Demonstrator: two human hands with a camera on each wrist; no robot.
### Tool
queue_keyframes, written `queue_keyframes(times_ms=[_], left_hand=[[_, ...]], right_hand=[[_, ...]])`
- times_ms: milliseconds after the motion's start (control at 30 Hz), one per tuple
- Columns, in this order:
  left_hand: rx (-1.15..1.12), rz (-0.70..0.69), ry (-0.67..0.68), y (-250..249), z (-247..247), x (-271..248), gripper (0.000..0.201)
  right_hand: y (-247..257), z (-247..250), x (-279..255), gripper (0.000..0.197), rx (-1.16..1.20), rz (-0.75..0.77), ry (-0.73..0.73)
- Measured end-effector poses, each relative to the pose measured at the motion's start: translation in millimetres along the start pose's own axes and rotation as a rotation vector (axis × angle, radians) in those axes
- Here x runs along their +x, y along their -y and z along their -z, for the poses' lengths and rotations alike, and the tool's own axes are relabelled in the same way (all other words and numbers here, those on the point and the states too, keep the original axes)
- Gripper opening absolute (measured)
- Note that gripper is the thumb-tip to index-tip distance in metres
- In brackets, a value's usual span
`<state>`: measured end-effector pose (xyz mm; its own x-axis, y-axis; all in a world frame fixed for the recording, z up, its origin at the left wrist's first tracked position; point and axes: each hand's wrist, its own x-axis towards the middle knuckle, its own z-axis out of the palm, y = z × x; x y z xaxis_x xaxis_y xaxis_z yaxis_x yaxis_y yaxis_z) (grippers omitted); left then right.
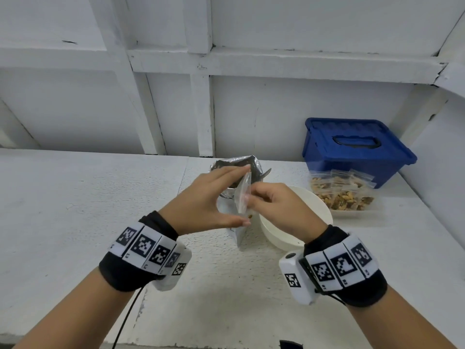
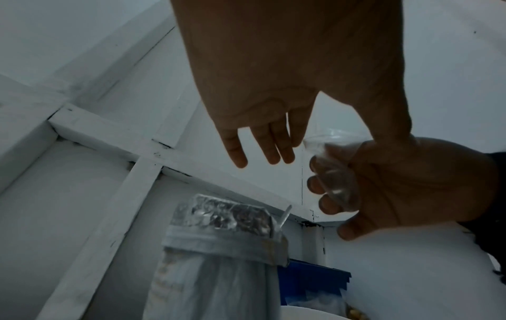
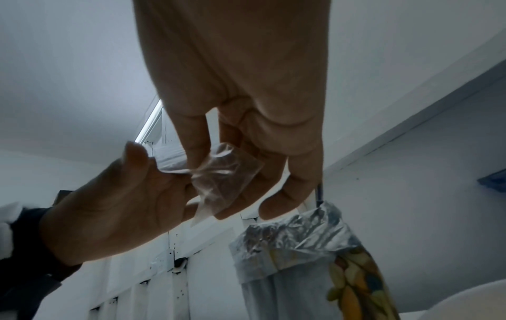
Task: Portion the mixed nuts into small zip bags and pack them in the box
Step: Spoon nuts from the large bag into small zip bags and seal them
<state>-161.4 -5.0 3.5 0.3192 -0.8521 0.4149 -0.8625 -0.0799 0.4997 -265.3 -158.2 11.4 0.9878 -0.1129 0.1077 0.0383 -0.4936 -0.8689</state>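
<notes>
The left hand is in the air just left of the foil nut pouch, which stands open on the surface. Its fingers are straight and spread, and the thumb and forefinger touch the bottom and top ends of the small zip bag, like a frame around it. The bag is between the two hands, in front of the pouch, and its long axis is nearly upright. It looks almost empty; I see perhaps one nut near its bottom end, but I cannot be sure. The right hand, just right of the pouch, has the fingers curled and pinches the side edge of the bag. Both hands are at the same distance from the bag, so I think the next move is to open its mouth, which seems to point up toward the pouch. Right of the pouch is a white bowl, then a pile of filled bags, and behind them the blue box with its lid closed.
</notes>
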Motion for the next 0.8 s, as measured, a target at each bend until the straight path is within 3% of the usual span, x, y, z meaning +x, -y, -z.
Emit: queue_keyframes(times_ms=[267,400,533,700,800], left_hand=[[-0.089,0.030,-0.062,-5.4,4.1,-3.1,0.057],[-0.132,0.088,-0.133,-3.1,5.3,-2.8,0.050],[-0.095,0.111,-0.163,-3.5,6.3,-0.5,0.049],[0.025,0.060,-0.148,-6.0,3.4,2.8,0.061],[-0.005,0.057,-0.146,-5.6,1.0,3.2,0.061]], right_hand=[[-2.8,3.3,0.8,0.018,-0.012,-0.006,0.078],[-2.9,6.0,2.9,0.019,-0.097,-0.003,-0.105],[5.0,4.6,1.4,0.005,-0.055,0.136,-0.300],[11.5,1.3,5.8,0.004,0.080,0.023,-0.038],[8.4,-2.1,9.6,0.012,0.248,-0.039,-0.026]])
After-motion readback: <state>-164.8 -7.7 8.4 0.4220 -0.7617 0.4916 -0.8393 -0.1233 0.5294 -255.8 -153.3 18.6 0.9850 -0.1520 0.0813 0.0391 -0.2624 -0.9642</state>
